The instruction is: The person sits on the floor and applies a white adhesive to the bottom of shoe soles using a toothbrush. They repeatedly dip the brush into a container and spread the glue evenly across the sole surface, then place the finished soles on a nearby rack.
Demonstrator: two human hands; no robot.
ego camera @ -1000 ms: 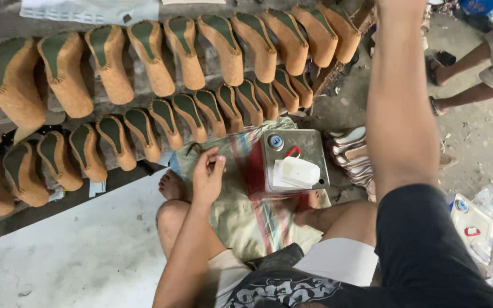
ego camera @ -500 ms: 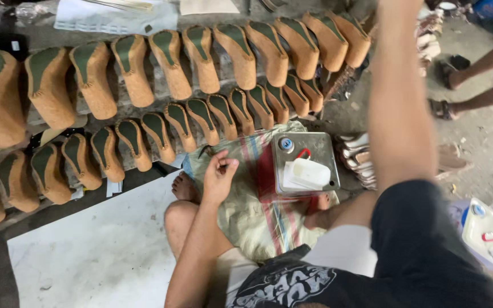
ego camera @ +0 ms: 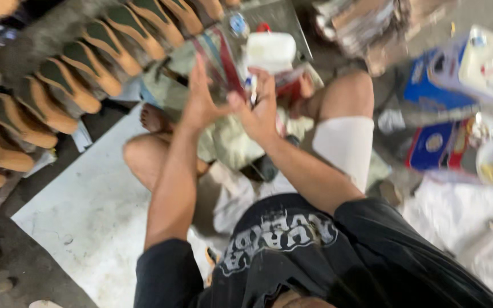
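Left hand (ego camera: 199,105): open, fingers stretched upward, palm turned to the right hand, holding nothing.
Right hand (ego camera: 259,108): closed around a small thin tool (ego camera: 252,89), blurred, kind not clear.
Tool position: between both hands, just above the lap, in front of the white container (ego camera: 269,51).
Long axis: nearly upright, tip pointing away from the body.
Nearer hand: right, already gripping; left just beside, almost touching.
Look: pale, slim, partly hidden by fingers.
Surroundings: rows of shoe soles (ego camera: 81,68) at left, well apart.
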